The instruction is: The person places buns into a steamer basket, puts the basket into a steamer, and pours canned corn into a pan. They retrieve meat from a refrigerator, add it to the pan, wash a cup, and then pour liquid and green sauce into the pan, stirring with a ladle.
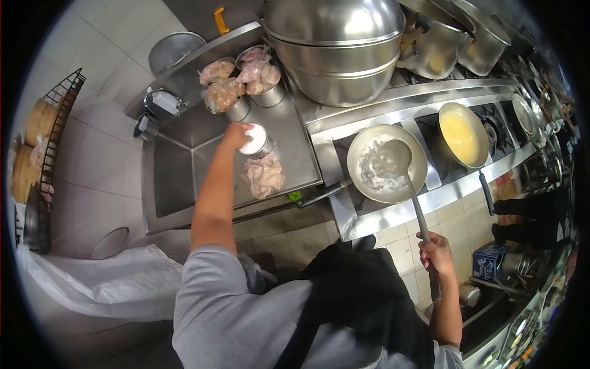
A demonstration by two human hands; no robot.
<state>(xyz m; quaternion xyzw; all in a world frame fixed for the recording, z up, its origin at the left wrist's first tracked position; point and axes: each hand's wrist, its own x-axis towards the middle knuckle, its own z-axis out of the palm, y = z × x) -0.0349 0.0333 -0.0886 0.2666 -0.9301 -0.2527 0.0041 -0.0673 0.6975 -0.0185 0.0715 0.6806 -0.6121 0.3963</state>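
Observation:
My left hand (237,136) is closed at the rim of a round metal container (266,149) filled with something white, on the steel sink counter. Part of the fingers is hidden behind the rim. Just below the container lies a crumpled, pale pinkish cloth (264,176). In my right hand (436,251) is the handle of a long metal ladle (394,158), its bowl resting in a pan (356,154) on the stove. White, creamy-looking patches coat the inside of that pan.
A second pan (463,138) of yellow liquid sits to the right, its handle projecting over the stove's front edge. Bagged food (222,95) tops metal canisters behind my left hand. A large domed steel pot (335,55) stands at the back. Another person's dark-clothed legs (534,215) are at far right.

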